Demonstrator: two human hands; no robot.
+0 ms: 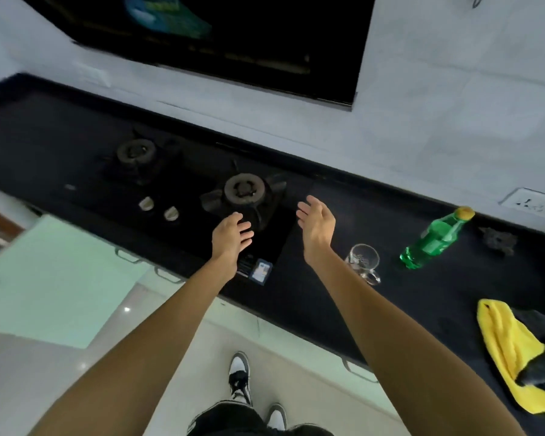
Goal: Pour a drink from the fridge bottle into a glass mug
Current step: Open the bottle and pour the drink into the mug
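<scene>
Your left hand (pixel 230 236) and right hand (pixel 317 225) hover spread and empty; one glass mug (pixel 362 261) sits just right of them, one green bottle (pixel 434 239) farther right.

Bare black worktop (pixel 343 215) lies open between the right hand (pixel 317 229) and the glass mug (pixel 363 261), with nothing in that path. The green bottle (pixel 434 239) stands just beyond the mug, the near burner (pixel 244 191) sits ahead of both hands, and a yellow cloth (pixel 505 350) crowds the worktop's near right edge.
</scene>
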